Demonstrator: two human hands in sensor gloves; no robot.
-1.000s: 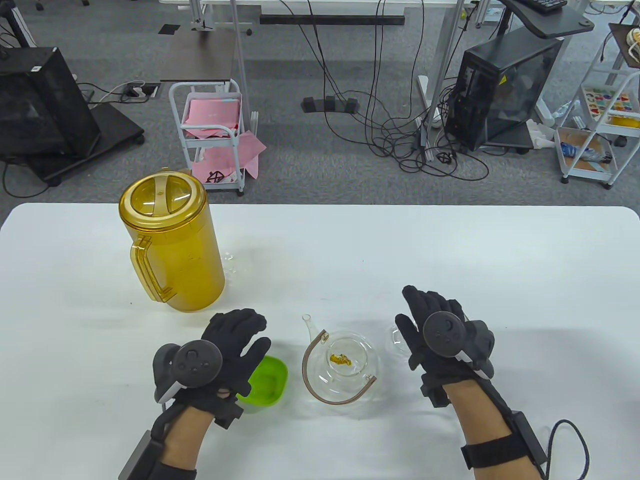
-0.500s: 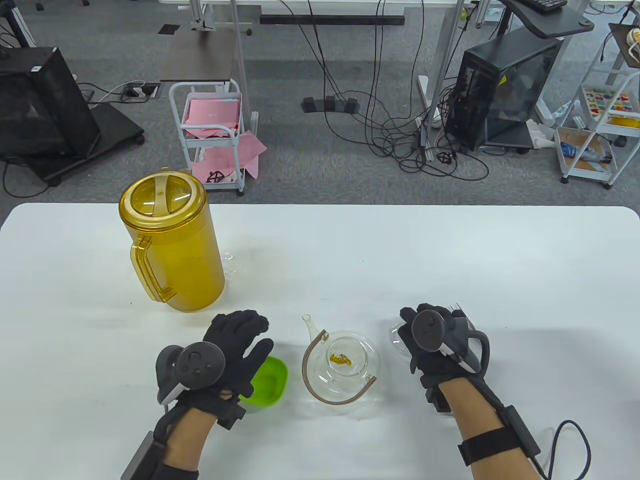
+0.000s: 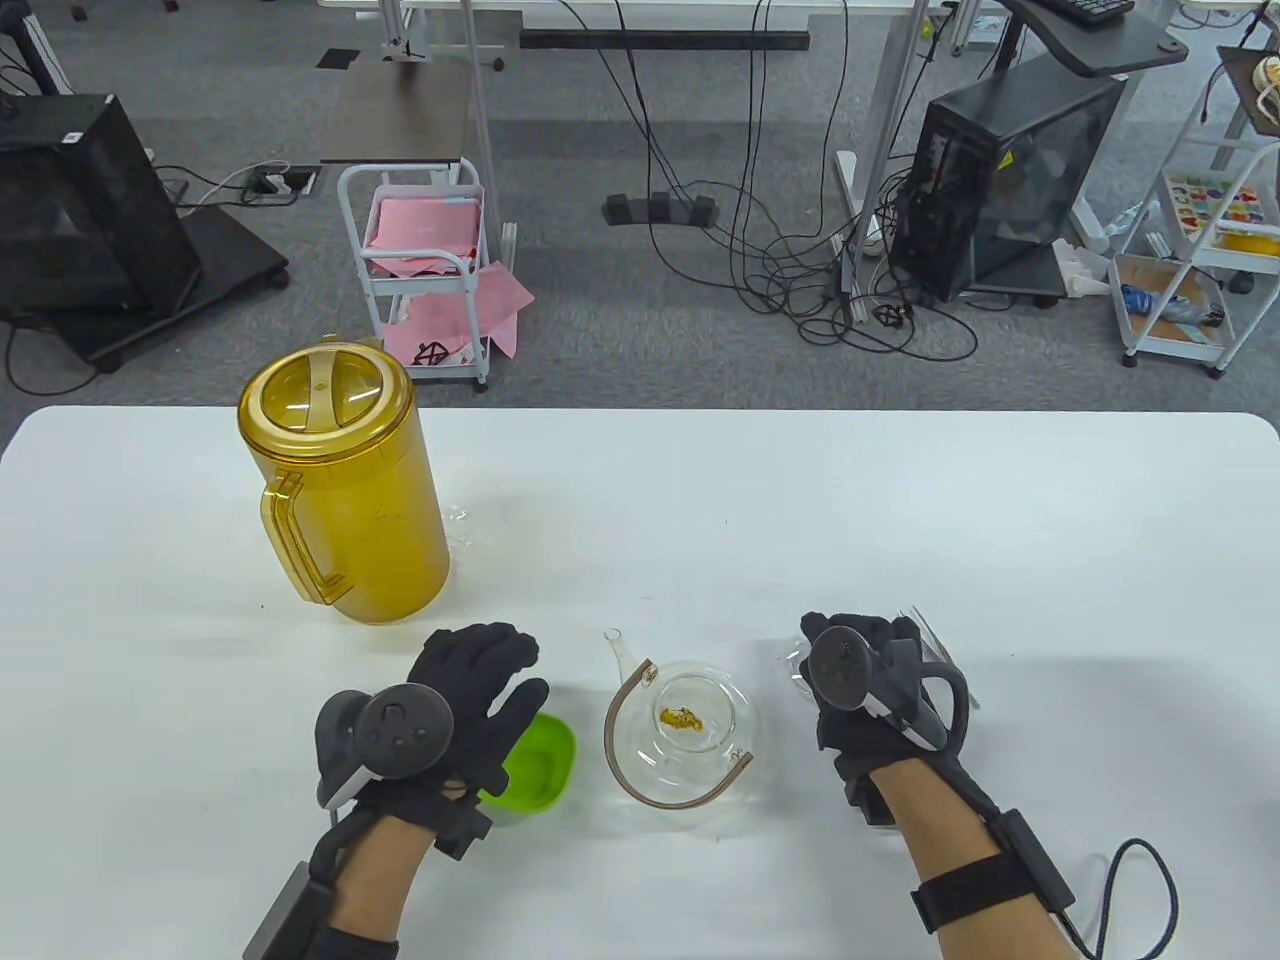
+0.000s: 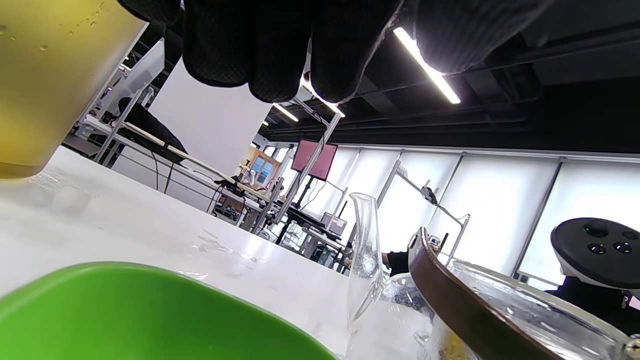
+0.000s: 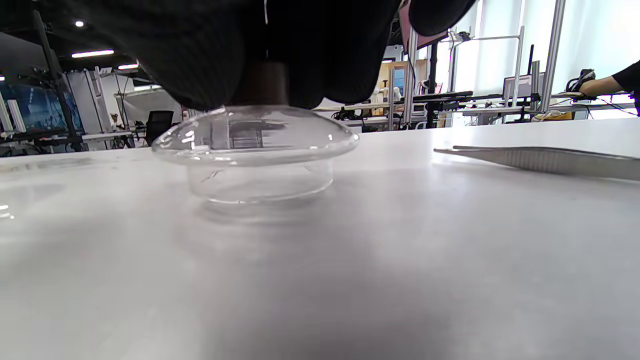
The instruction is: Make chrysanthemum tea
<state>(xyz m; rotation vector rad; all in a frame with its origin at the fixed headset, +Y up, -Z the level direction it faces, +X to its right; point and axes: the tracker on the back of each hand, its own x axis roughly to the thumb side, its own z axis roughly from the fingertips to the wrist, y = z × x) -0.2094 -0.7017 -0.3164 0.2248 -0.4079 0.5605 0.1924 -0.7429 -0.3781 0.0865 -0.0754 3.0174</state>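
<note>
A glass teapot [image 3: 683, 735] with a brown hoop handle stands lidless near the front of the table, yellow chrysanthemum [image 3: 680, 718] lying in its bottom. Its glass lid [image 5: 255, 145] rests on the table just right of it. My right hand [image 3: 850, 660] covers the lid, fingers curled down and pinching the brown knob on top, as the right wrist view shows. My left hand [image 3: 480, 670] hovers with relaxed fingers over the left part of a green bowl [image 3: 540, 765] and holds nothing. An amber lidded pitcher [image 3: 345, 490] stands at the back left.
Metal tweezers [image 5: 540, 157] lie on the table right of the lid, close to my right hand. Small wet patches sit beside the pitcher. The teapot's spout [image 4: 365, 250] points away toward the back left.
My right hand has drawn back and down over the lid, its fingers going from stretched out to curled on the knob. The left hand has barely shifted.
</note>
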